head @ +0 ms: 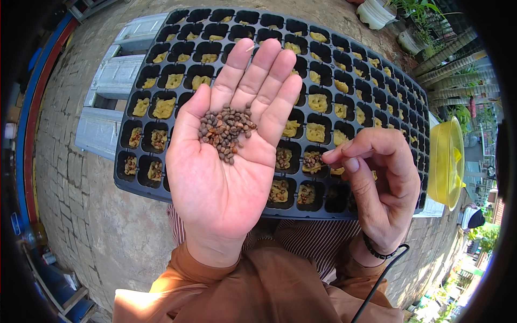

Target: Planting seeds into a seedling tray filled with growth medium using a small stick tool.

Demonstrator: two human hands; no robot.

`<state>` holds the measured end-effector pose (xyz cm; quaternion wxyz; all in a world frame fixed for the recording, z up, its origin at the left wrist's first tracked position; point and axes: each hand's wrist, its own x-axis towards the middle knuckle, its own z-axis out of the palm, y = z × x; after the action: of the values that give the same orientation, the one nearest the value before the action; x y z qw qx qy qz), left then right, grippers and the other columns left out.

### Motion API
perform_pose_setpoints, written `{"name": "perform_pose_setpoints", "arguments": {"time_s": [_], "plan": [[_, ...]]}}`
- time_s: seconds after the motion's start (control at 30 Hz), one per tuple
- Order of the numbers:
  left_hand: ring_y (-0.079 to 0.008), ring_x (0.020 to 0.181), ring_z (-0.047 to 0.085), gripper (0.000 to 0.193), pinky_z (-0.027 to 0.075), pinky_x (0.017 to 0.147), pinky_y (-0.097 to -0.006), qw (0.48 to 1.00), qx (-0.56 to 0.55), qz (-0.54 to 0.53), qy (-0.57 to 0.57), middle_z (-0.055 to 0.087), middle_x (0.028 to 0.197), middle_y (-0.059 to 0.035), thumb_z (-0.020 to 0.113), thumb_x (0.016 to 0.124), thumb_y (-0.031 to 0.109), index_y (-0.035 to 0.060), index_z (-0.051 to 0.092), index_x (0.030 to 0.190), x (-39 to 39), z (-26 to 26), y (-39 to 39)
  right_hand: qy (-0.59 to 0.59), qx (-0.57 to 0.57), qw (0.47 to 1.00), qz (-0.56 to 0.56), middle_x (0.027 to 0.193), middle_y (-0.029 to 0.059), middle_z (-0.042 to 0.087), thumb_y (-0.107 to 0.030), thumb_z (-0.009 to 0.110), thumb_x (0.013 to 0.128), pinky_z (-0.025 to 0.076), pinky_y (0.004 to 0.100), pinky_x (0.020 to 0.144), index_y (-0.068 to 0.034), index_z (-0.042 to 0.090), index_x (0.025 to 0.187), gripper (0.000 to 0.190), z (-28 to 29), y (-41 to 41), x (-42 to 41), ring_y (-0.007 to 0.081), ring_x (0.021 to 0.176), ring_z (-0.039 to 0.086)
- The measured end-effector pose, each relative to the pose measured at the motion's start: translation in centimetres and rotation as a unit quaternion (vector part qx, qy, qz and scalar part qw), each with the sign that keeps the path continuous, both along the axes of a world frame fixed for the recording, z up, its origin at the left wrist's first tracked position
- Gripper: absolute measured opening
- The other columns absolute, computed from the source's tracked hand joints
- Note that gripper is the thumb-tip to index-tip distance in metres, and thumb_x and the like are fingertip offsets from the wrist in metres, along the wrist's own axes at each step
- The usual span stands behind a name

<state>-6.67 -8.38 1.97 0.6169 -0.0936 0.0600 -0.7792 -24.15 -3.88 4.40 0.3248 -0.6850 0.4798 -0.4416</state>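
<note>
My left hand [226,177] is palm up above the seedling tray [190,198], fingers stretched out. A heap of small brown seeds [227,131] rests in its palm, and a pale sliver [250,48] sticks to a fingertip. My right hand [377,181] is pinched low over the tray. What looks like a thin stick [322,165] shows at its fingertips, mostly hidden by them. Beside them, a yellowish foam plug [312,160] in a tray cell bears several seeds. More seeded plugs [158,139] stand in the near rows; farther plugs [163,108] show no seeds.
The black tray lies on a grey slatted surface [121,76], right before my knees in striped cloth [319,234]. A yellow plastic bowl [442,161] stands at its right edge. A black cable [379,278] runs by my right wrist. Potted plants [416,36] stand at far right.
</note>
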Motion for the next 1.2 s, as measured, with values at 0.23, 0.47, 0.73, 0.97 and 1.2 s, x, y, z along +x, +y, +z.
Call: {"name": "perform_pose_setpoints", "arguments": {"time_s": [0.23, 0.47, 0.73, 0.97, 1.2], "plan": [[-0.0362, 0.148, 0.006, 0.052, 0.007, 0.124, -0.0489, 1.0, -0.007, -0.003, -0.004, 0.013, 0.158, -0.0253, 0.024, 0.102, 0.012, -0.0084, 0.015, 0.149, 0.0, 0.0, -0.1, -0.011, -0.032, 0.997, -0.063, 0.087, 0.0099, 0.068, 0.013, 0.061, 0.084, 0.052, 0.025, 0.072, 0.002, 0.064, 0.093, 0.015, -0.4, 0.4, 0.5, 0.0165, 0.079, 0.069], [-0.0354, 0.149, 0.004, 0.052, 0.006, 0.124, -0.0486, 1.0, -0.005, -0.006, -0.013, 0.012, 0.158, -0.0243, 0.024, 0.102, 0.012, -0.0071, 0.015, 0.15, -0.1, 0.1, -0.1, 0.057, -0.09, 0.993, -0.05, 0.086, 0.0107, 0.07, 0.015, 0.062, 0.081, 0.053, 0.0257, 0.069, 0.001, 0.065, 0.093, 0.018, -1.0, 0.1, 0.1, 0.0186, 0.077, 0.069], [-0.0343, 0.149, 0.004, 0.052, 0.005, 0.124, -0.0482, 1.0, -0.004, -0.011, -0.012, 0.012, 0.158, -0.024, 0.024, 0.102, 0.013, -0.0068, 0.015, 0.15, 0.0, 0.3, -0.1, 0.025, -0.097, 0.99, -0.095, 0.094, 0.0128, 0.06, 0.009, 0.051, 0.092, 0.049, 0.0253, 0.078, 0.006, 0.058, 0.104, 0.014, 0.7, 0.5, -0.3, 0.0162, 0.084, 0.064], [-0.0351, 0.149, 0.007, 0.052, 0.006, 0.124, -0.0473, 1.0, -0.007, -0.014, -0.008, 0.014, 0.158, -0.0249, 0.022, 0.103, 0.014, -0.0076, 0.015, 0.149, 0.2, 0.2, 0.0, 0.38, 0.029, 0.911, -0.161, 0.079, 0.0053, 0.063, 0.005, 0.063, 0.084, 0.045, 0.0258, 0.061, -0.011, 0.061, 0.127, 0.046, 2.4, -0.7, -3.3, 0.0107, 0.07, 0.057], [-0.0363, 0.148, 0.008, 0.053, 0.007, 0.124, -0.0479, 1.0, -0.007, -0.02, 0.0, 0.016, 0.157, -0.0264, 0.022, 0.102, 0.015, -0.0083, 0.016, 0.149, 0.1, 0.4, 0.0, 0.424, -0.042, 0.905, -0.01, 0.078, 0.0052, 0.06, 0.004, 0.071, 0.073, 0.046, 0.0306, 0.061, -0.007, 0.07, 0.097, 0.026, 4.2, -1.1, -0.9, 0.02, 0.071, 0.06]]}}
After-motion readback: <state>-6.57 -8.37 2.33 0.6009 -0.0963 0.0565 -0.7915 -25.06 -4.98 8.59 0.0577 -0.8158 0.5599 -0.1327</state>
